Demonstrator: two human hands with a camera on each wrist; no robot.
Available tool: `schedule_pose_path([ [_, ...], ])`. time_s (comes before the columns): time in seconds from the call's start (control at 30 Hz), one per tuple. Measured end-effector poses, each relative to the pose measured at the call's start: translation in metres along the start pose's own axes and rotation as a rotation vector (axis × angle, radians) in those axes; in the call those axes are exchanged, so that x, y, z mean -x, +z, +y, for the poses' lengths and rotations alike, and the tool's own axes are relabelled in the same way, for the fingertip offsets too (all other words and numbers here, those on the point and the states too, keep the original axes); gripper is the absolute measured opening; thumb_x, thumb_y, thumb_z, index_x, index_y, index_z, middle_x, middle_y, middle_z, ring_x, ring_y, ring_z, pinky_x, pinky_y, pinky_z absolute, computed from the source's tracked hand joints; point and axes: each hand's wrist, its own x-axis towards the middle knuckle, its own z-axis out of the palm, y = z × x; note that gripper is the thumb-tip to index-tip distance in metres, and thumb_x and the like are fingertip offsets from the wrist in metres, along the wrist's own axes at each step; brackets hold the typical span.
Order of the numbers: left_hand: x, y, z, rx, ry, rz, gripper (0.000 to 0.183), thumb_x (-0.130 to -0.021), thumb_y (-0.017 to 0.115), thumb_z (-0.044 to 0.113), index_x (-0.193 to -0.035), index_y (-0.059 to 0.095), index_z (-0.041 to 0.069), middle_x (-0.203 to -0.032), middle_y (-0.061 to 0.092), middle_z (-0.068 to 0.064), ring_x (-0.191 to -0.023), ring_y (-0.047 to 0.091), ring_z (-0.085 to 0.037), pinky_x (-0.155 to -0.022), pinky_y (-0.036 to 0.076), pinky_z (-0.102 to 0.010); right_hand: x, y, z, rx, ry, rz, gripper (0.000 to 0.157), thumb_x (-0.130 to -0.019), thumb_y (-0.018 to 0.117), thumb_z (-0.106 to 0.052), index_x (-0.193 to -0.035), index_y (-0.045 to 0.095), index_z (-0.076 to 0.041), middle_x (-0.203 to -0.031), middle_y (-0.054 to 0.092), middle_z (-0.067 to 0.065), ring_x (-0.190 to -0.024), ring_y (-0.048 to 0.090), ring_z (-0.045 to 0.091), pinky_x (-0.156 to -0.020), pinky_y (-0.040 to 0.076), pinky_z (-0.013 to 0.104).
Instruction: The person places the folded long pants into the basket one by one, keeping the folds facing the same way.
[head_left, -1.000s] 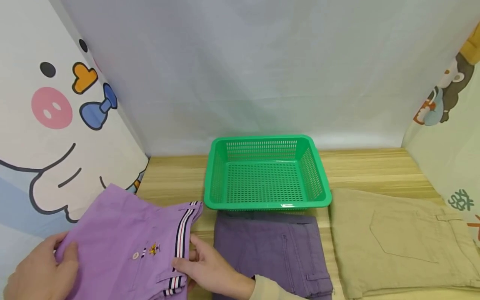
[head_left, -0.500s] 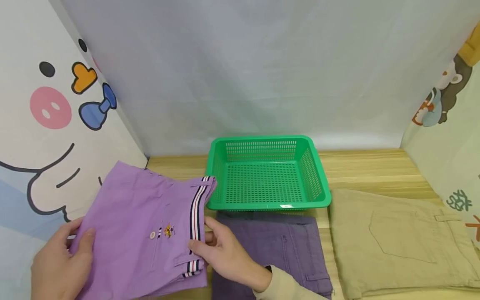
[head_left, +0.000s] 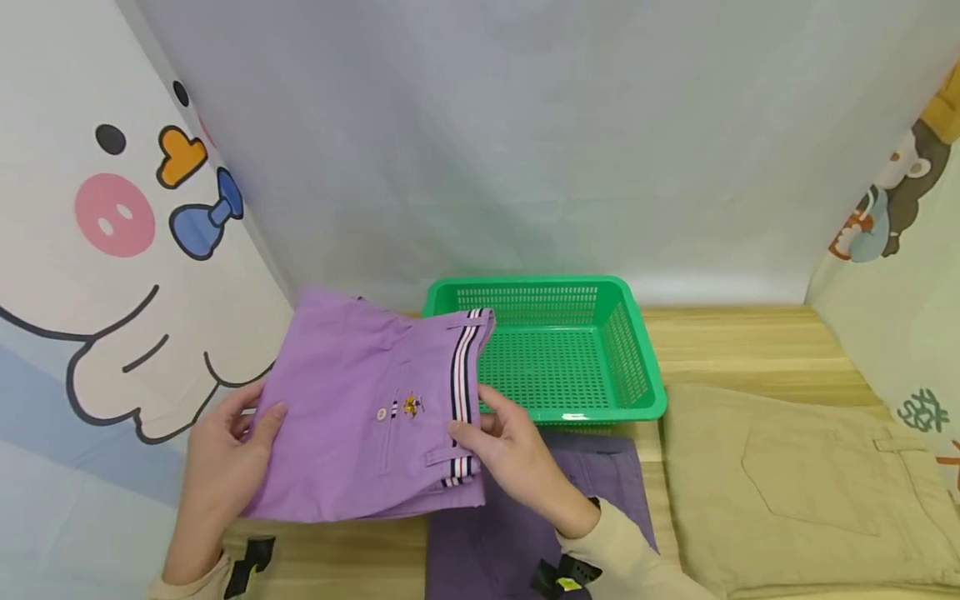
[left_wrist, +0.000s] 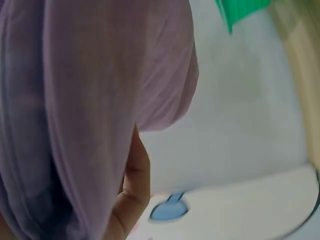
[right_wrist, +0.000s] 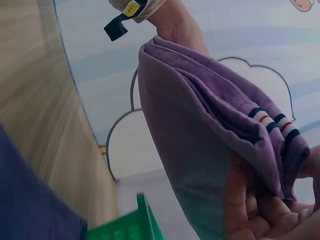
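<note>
A folded pair of light purple trousers [head_left: 330, 417] hangs between both hands, with a striped waistband, a button and a small embroidered badge on its upper face. My left hand [head_left: 225, 462] grips the folded left edge, thumb on top and fingers underneath. At the waistband end, my right hand [head_left: 521, 462] pinches the layers. Seen from the right wrist, the stacked folds of the trousers [right_wrist: 175, 130] are raised off the table, fingers curled beneath. In the head view the trousers overlap the left side of a green plastic basket [head_left: 654, 379], whose visible inside holds nothing.
Folded dark purple trousers [head_left: 468, 558] lie on the wooden table [head_left: 750, 342] in front of the basket, partly hidden by the right arm. Folded khaki trousers [head_left: 810, 492] lie to the right. Printed cloth walls [head_left: 525, 167] stand behind and at both sides.
Both hands have carried the light purple trousers right and away from the body, up to the basket's left side. The grip of each hand looks the same.
</note>
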Motion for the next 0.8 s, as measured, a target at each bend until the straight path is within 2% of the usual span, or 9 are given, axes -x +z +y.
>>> schedule_pose_path([
  [0.1, -0.008, 0.014, 0.001, 0.074, 0.042, -0.062, 0.045, -0.105, 0.068, 0.013, -0.147, 0.060, -0.001, -0.130, 0.071, -0.027, -0.085, 0.060, 0.020, -0.069, 0.052, -0.009, -0.001, -0.015, 0.004, 0.047, -0.010, 0.066, 0.052, -0.109, 0.060, -0.015, -0.157, 0.047, -0.003, -0.104, 0.078, 0.029, -0.080, 0.077, 0.010, -0.073, 0.063, 0.029],
  [0.27, -0.018, 0.033, 0.002, 0.165, 0.033, -0.182, 0.048, -0.105, 0.069, 0.013, -0.149, 0.057, -0.002, -0.135, 0.068, -0.028, -0.088, 0.063, 0.019, -0.073, 0.056, -0.012, -0.002, -0.040, 0.008, 0.081, 0.011, 0.170, 0.052, -0.108, 0.060, -0.015, -0.157, 0.047, -0.001, -0.104, 0.078, 0.030, -0.076, 0.076, 0.010, -0.069, 0.063, 0.030],
  [0.4, -0.030, 0.047, 0.009, 0.234, 0.038, -0.240, 0.050, -0.105, 0.068, 0.012, -0.152, 0.054, 0.000, -0.136, 0.067, -0.027, -0.088, 0.067, 0.013, -0.075, 0.057, -0.016, -0.007, -0.060, 0.006, 0.100, 0.036, 0.220, 0.053, -0.108, 0.060, -0.015, -0.158, 0.047, -0.003, -0.107, 0.078, 0.028, -0.077, 0.077, 0.011, -0.069, 0.064, 0.031],
  [0.63, -0.045, 0.068, 0.023, 0.302, 0.115, -0.252, 0.046, -0.103, 0.069, 0.006, -0.145, 0.053, 0.000, -0.117, 0.072, -0.025, -0.081, 0.071, 0.001, -0.072, 0.058, -0.021, -0.015, -0.089, 0.007, 0.156, 0.098, 0.309, 0.055, -0.108, 0.061, -0.017, -0.159, 0.046, -0.003, -0.120, 0.076, 0.029, -0.082, 0.076, 0.007, -0.074, 0.062, 0.027],
  [0.8, -0.054, 0.084, 0.029, 0.334, 0.129, -0.257, 0.044, -0.101, 0.070, 0.004, -0.142, 0.054, 0.001, -0.114, 0.073, -0.025, -0.080, 0.070, -0.001, -0.073, 0.057, -0.021, -0.014, -0.107, 0.009, 0.180, 0.119, 0.375, 0.050, -0.108, 0.062, -0.015, -0.155, 0.052, -0.004, -0.114, 0.079, 0.024, -0.079, 0.075, 0.006, -0.072, 0.061, 0.027],
])
